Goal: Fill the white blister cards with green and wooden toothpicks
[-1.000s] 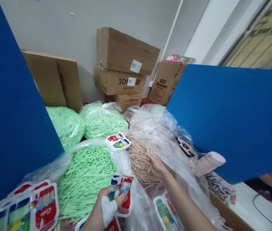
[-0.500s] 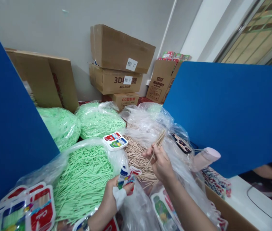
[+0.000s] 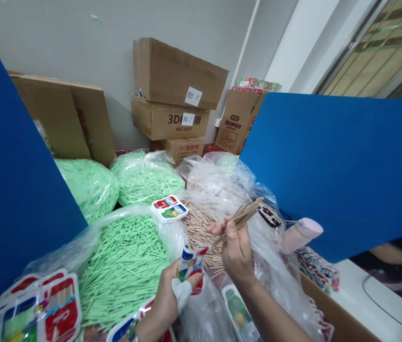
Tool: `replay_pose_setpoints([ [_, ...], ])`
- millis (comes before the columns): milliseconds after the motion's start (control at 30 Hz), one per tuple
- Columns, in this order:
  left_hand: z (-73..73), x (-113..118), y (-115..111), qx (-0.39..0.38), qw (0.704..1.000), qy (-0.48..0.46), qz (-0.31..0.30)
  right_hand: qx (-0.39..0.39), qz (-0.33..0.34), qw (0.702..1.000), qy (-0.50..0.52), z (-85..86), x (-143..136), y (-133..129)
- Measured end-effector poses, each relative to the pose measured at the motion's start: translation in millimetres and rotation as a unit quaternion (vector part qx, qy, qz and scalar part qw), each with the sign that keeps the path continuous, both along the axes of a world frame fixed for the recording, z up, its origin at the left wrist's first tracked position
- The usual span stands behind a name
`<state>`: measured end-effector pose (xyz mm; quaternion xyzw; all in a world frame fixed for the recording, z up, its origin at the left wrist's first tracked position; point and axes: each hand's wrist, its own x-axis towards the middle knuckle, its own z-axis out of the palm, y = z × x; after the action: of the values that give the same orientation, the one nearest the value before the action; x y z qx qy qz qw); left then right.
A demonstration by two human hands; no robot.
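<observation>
My left hand [image 3: 177,285], with a white wrapping at the thumb, grips a small red and blue printed packet [image 3: 191,266]. To its right, my right hand [image 3: 236,247] pinches a small bundle of thin tan sticks [image 3: 245,213], tilted up to the right, their lower ends close to the packet. Below and behind the right hand is an open clear bag of loose tan sticks [image 3: 199,221]. Left of my left hand spreads an open bag of pale green sticks [image 3: 126,266]. A flat red and green printed pack [image 3: 170,209] lies on the bag edges between both heaps.
Filled printed packs [image 3: 60,308] are piled at lower left. Blue panels [image 3: 336,171] stand on both sides. Stacked cardboard boxes [image 3: 182,76] and tied bags of green sticks [image 3: 145,180] are at the back. A pale pink cup [image 3: 302,235] and a patterned phone-like item [image 3: 268,213] sit at right.
My right hand has tilted the tan bundle flatter, its lower ends now nearer the packet. My left hand has risen slightly rightward, and the packet's top shows wider.
</observation>
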<state>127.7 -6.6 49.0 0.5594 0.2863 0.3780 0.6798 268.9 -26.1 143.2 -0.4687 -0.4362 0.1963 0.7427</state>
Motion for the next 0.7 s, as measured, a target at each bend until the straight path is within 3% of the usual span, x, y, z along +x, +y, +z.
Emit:
replay_pose_setpoints([
  [400, 5.5, 0.0, -2.8, 0.016, 0.999, 0.024, 0.028, -0.008, -0.007, 0.999, -0.038, -4.1, -11.5, 0.6],
  [700, 15.3, 0.1, 0.0, 0.088, 0.994, 0.050, 0.030, -0.116, -0.037, 0.984, -0.133, -14.0, -21.0, -7.0],
])
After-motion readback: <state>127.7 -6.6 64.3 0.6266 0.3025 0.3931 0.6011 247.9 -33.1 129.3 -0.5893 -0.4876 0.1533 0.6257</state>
